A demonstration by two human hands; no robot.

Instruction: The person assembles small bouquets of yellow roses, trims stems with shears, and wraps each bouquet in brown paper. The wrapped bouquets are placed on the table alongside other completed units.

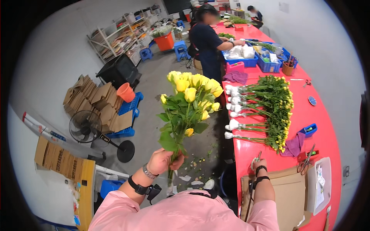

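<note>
My left hand is closed around the stems of a bunch of yellow roses, held upright over the floor beside the table. Green leaves surround the stems below the blooms. At the table's near left edge, my right hand grips what look like small scissors with pale green handles; its fingers are partly hidden. Just below that hand lies brown wrapping paper. Farther up the table are several bunches of small yellow flowers, their stem ends wrapped in white.
Black scissors, a white bin, a purple cloth and blue crates sit on the red table. A co-worker stands at its far left side. A fan and folded cardboard stand left.
</note>
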